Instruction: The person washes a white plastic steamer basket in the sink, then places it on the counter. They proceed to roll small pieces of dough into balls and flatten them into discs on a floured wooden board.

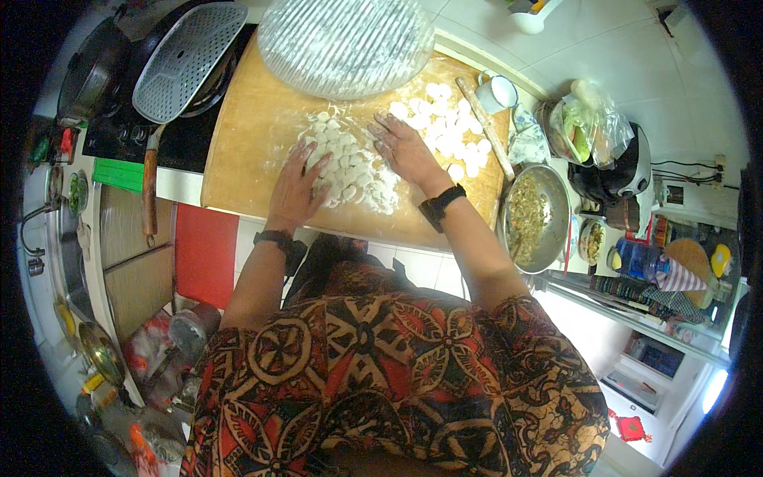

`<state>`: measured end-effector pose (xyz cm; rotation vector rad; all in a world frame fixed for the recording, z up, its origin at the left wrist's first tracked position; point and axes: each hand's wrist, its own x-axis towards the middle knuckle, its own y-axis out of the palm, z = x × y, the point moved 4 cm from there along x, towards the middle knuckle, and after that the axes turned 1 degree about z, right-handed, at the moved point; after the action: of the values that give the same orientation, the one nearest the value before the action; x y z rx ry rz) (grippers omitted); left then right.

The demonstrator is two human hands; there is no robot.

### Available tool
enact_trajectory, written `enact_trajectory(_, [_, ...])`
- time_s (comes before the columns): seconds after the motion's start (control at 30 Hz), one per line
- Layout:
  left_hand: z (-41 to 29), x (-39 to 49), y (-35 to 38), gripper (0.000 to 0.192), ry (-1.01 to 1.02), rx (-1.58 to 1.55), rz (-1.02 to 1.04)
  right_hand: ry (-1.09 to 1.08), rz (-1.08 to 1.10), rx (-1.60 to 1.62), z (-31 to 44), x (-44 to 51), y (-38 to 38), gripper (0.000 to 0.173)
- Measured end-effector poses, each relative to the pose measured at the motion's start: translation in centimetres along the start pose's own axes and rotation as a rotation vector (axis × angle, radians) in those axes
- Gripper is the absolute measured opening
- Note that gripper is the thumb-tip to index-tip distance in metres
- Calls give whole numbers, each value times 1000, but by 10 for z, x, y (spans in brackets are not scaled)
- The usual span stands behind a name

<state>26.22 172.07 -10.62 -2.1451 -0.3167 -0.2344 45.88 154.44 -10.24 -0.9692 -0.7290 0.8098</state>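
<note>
Small floured dough pieces [343, 152] lie in a heap on a wooden board [250, 131], with loose flour [381, 188] along the heap's right side. My left hand [300, 185] rests at the heap's left edge, fingers spread, fingertips touching the nearest pieces. On the other side, my right hand [408, 149] lies with floury fingers apart, between the heap and a group of flattened dough rounds [444, 119]. Neither hand grips anything that I can see; what lies under the palms is hidden. A wooden rolling pin [484, 128] lies slanted beyond the rounds.
A floured ridged round tray [346, 45] covers the board's far side. Right of the board stand a metal bowl of chopped filling [527, 217] and a white mug [498, 93]. At left, a perforated skimmer [185, 62] lies over the cooktop [128, 140], its wooden handle jutting past the counter edge.
</note>
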Motion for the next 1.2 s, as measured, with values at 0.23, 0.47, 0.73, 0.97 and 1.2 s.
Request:
enact_trajectory(0.23, [0, 0, -2, 55, -16, -1, 29, 162, 61, -17, 3, -39, -14, 57])
enact_trajectory(0.47, [-3, 1, -2, 57, -27, 15, 22, 366, 283, -295, 67, -118, 5, 89])
enact_trajectory(0.73, [-4, 2, -3, 58, -23, 36, 29, 206, -4, 11, 83, -45, 24, 79])
enact_trajectory(0.97, [-2, -1, -2, 56, -26, 11, 13, 299, -13, 174, 85, -12, 25, 37])
enact_trajectory(1.2, [-1, 1, 0, 56, -28, 9, 8, 708, -28, 608, 22, -77, -5, 30])
